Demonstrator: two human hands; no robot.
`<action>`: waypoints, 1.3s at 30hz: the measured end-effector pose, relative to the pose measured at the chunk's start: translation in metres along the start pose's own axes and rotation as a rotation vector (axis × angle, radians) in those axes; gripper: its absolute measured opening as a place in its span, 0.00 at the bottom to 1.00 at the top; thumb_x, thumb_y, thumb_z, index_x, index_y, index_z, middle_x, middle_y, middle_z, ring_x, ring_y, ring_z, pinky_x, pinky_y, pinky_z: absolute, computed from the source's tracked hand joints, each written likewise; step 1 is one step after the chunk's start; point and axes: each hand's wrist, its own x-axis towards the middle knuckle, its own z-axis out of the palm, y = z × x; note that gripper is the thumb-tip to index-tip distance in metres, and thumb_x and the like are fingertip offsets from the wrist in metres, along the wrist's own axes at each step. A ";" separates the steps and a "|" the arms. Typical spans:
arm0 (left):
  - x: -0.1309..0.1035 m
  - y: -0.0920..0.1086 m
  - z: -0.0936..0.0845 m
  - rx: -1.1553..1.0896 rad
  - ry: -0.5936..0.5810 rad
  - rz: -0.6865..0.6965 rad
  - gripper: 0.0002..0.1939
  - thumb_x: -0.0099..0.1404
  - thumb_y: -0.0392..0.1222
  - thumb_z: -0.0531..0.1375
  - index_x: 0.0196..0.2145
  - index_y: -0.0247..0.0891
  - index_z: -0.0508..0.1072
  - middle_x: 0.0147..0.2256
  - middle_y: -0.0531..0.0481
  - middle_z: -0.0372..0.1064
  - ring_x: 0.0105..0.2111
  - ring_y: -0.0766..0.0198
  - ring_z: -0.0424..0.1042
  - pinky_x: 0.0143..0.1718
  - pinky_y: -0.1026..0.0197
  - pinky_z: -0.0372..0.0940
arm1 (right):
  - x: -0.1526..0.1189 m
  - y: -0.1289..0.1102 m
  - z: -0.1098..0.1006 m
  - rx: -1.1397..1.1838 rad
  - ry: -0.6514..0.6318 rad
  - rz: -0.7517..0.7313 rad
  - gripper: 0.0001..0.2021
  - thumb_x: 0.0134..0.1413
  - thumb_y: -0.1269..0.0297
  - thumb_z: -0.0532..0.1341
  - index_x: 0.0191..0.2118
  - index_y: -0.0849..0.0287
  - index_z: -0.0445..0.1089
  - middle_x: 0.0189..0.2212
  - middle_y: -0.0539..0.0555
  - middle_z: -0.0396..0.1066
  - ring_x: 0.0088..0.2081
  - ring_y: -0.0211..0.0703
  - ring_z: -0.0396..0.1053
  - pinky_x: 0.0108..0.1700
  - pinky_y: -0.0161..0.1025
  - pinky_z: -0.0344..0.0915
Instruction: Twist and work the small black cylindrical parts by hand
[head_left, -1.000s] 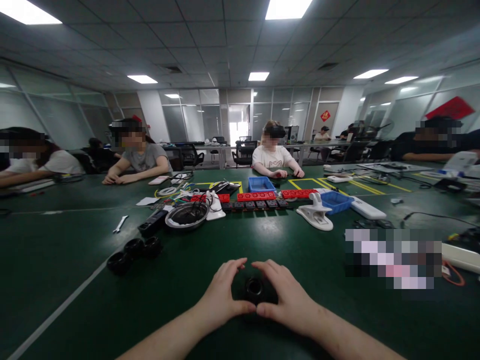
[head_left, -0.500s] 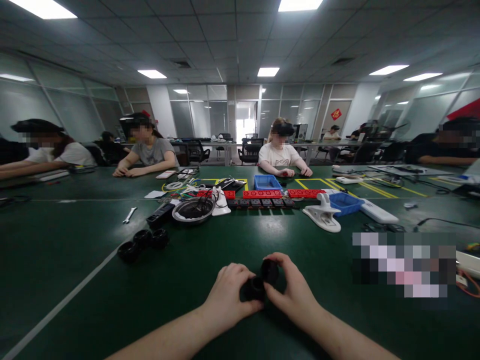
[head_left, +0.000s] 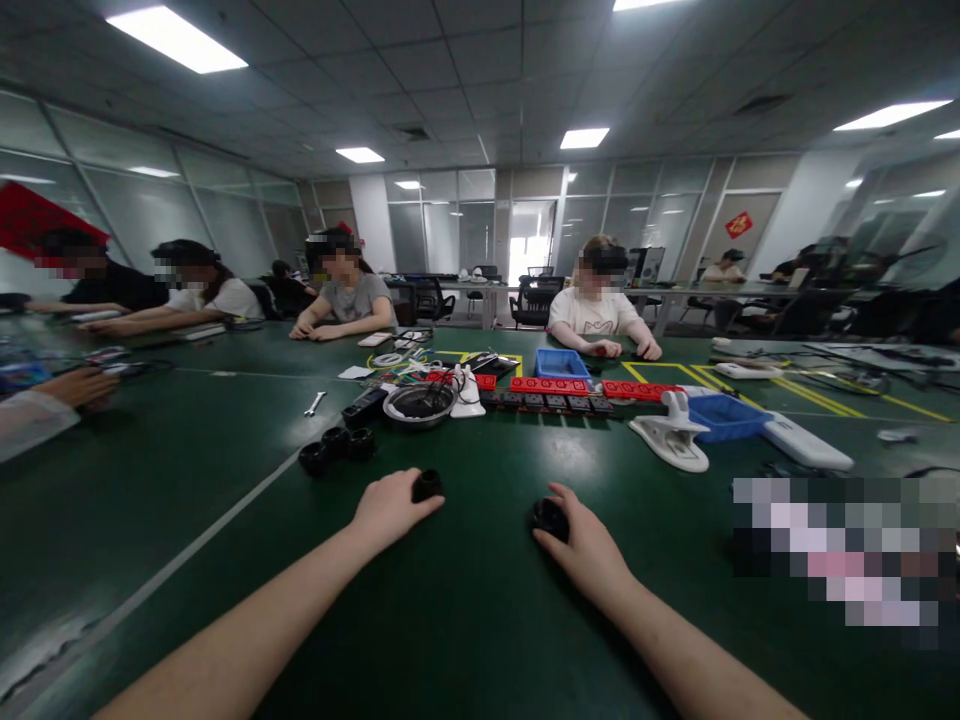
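Note:
My left hand [head_left: 394,508] is closed round a small black cup-like part [head_left: 428,485], its round opening facing up. Farther right, my right hand [head_left: 583,535] grips a second black round part [head_left: 551,519] between thumb and fingers, low over the green tabletop [head_left: 480,600]. A wide gap separates the two hands. Beyond my left hand, several similar black round parts [head_left: 337,442] stand bunched together. Their exact kind is too dark to make out.
Past the black parts lie a wrench [head_left: 316,404] and a metal bowl [head_left: 420,405]. Red strips [head_left: 551,386], a blue bin [head_left: 731,416] and a white clip stand [head_left: 671,435] sit mid-table. Co-workers sit around the table; a co-worker's hand [head_left: 79,385] shows at far left.
My hands have moved apart, each keeping one of the black parts that were held together before. The left went left and forward. The view has turned left.

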 end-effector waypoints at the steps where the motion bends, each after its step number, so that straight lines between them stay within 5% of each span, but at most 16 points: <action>1: -0.001 -0.015 -0.004 0.004 0.018 -0.065 0.26 0.53 0.61 0.51 0.38 0.36 0.67 0.37 0.43 0.67 0.36 0.53 0.67 0.30 0.59 0.60 | 0.000 0.000 0.000 -0.022 -0.005 -0.015 0.23 0.46 0.65 0.59 0.49 0.62 0.56 0.43 0.58 0.65 0.46 0.48 0.62 0.48 0.44 0.56; 6: -0.018 -0.073 -0.024 0.071 0.044 -0.342 0.34 0.51 0.66 0.48 0.42 0.34 0.65 0.40 0.39 0.67 0.39 0.49 0.67 0.31 0.57 0.62 | -0.002 -0.004 -0.002 -0.134 -0.019 -0.060 0.21 0.47 0.61 0.59 0.48 0.63 0.62 0.45 0.59 0.65 0.48 0.50 0.61 0.50 0.44 0.55; 10: -0.048 -0.068 -0.030 0.182 0.053 -0.417 0.36 0.48 0.69 0.48 0.37 0.32 0.67 0.33 0.38 0.69 0.33 0.49 0.69 0.27 0.56 0.63 | -0.002 -0.004 -0.002 -0.161 -0.020 -0.084 0.21 0.47 0.62 0.59 0.48 0.63 0.61 0.45 0.60 0.65 0.47 0.50 0.62 0.50 0.43 0.56; 16: -0.059 -0.049 -0.020 0.007 0.034 -0.054 0.22 0.54 0.60 0.51 0.35 0.41 0.70 0.36 0.46 0.67 0.36 0.56 0.68 0.32 0.60 0.62 | -0.002 -0.001 0.000 -0.170 -0.024 -0.077 0.24 0.47 0.62 0.58 0.51 0.63 0.59 0.46 0.60 0.64 0.47 0.50 0.62 0.50 0.44 0.56; 23: -0.032 -0.064 -0.022 -0.013 0.085 -0.074 0.19 0.56 0.53 0.51 0.37 0.37 0.70 0.39 0.43 0.66 0.39 0.54 0.67 0.38 0.58 0.62 | -0.002 0.000 -0.002 -0.191 -0.051 -0.118 0.23 0.47 0.63 0.58 0.50 0.65 0.60 0.46 0.61 0.65 0.48 0.50 0.62 0.50 0.44 0.57; 28: -0.056 -0.014 -0.010 -0.016 0.009 0.119 0.19 0.56 0.53 0.54 0.43 0.43 0.67 0.41 0.49 0.65 0.41 0.58 0.66 0.38 0.60 0.63 | -0.002 -0.003 -0.004 -0.139 -0.056 -0.093 0.24 0.51 0.56 0.54 0.52 0.63 0.57 0.46 0.61 0.64 0.48 0.51 0.61 0.51 0.47 0.55; 33: -0.061 0.047 0.010 -0.076 0.047 0.358 0.27 0.57 0.52 0.54 0.53 0.46 0.56 0.50 0.49 0.59 0.47 0.58 0.61 0.45 0.57 0.59 | -0.001 0.002 -0.002 0.008 -0.177 -0.200 0.26 0.56 0.54 0.46 0.59 0.59 0.45 0.53 0.58 0.58 0.56 0.49 0.50 0.57 0.56 0.39; 36: -0.048 0.079 0.021 -0.075 0.125 0.476 0.36 0.54 0.56 0.57 0.56 0.41 0.51 0.54 0.45 0.53 0.54 0.54 0.51 0.53 0.52 0.50 | 0.002 0.009 0.002 0.100 -0.079 -0.184 0.29 0.54 0.52 0.48 0.59 0.62 0.44 0.55 0.61 0.53 0.56 0.49 0.50 0.56 0.53 0.44; 39: -0.035 0.108 0.031 -0.002 0.120 0.533 0.30 0.53 0.55 0.58 0.52 0.42 0.59 0.50 0.47 0.60 0.51 0.55 0.55 0.52 0.53 0.50 | 0.005 0.016 0.005 0.236 0.022 -0.096 0.29 0.54 0.53 0.47 0.57 0.67 0.48 0.49 0.64 0.60 0.51 0.48 0.58 0.53 0.47 0.54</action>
